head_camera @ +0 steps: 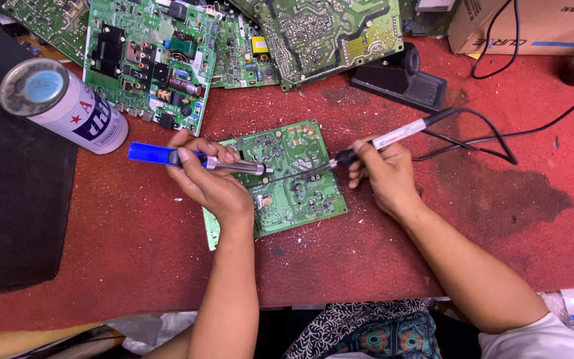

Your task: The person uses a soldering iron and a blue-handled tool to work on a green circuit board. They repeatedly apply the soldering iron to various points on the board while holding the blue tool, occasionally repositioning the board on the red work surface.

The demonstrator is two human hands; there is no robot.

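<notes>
A small green circuit board (300, 189) lies on the red mat in front of me. My left hand (208, 179) grips a blue-handled desoldering pump (161, 155), its metal barrel reaching over the board's middle. My right hand (381, 171) holds a soldering iron (393, 137) like a pen, its thin tip angled left onto the board close to the pump's nozzle. The iron's black cord runs off to the right. My left palm covers the board's left part.
Several larger green circuit boards (151, 60) are piled at the back. A spray can (68, 106) lies at the left by a black box (8, 199). A black iron stand (400, 80), a cardboard box (533, 26) and cables sit at the back right.
</notes>
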